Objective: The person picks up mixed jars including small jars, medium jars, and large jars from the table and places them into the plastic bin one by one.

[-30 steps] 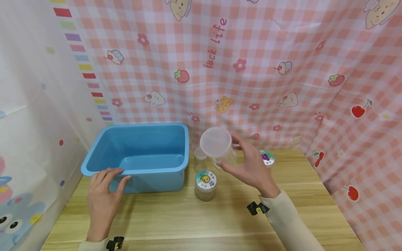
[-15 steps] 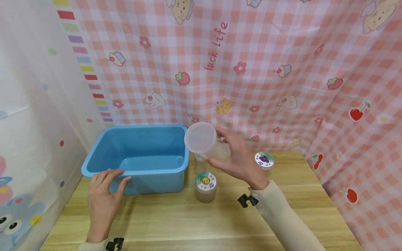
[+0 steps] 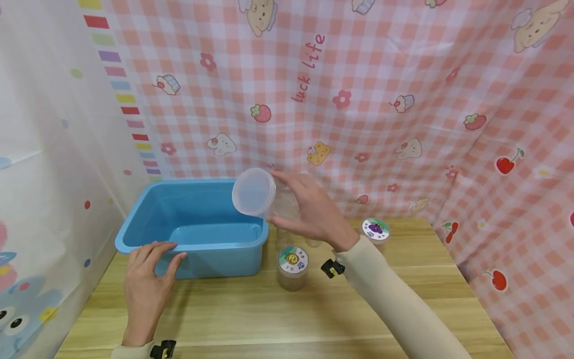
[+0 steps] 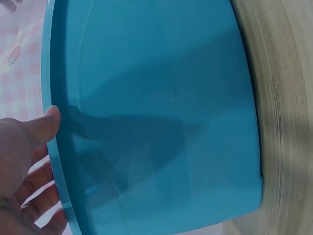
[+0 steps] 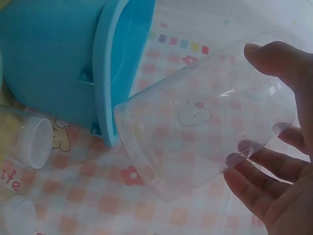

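Note:
My right hand [image 3: 311, 209] holds a large clear plastic jar [image 5: 195, 132] with a frosted white lid [image 3: 253, 192]. Fingers and thumb span its body, and it is tilted with the lid leaning left. In the head view the lid overlaps the back right rim of a blue plastic tub [image 3: 219, 260]. Nothing shows inside the jar. My left hand [image 3: 150, 284] grips the tub's front rim near the left corner, thumb outside and fingers over the edge. The left wrist view shows that thumb [image 4: 46, 126] against the rim.
A small jar with a sunflower-like label [image 3: 293, 271] stands right of the tub. Farther right is a jar with a purple label [image 3: 375, 230]. Two clear jars, one of them white-lidded [image 5: 39, 143], stand behind, partly hidden by my right hand. A checked curtain [image 3: 341, 129] hangs behind the table.
My right hand has carried the clear jar leftward, from above the small jars to the tub's right rim, tilting it further. The left hand has stayed on the rim.

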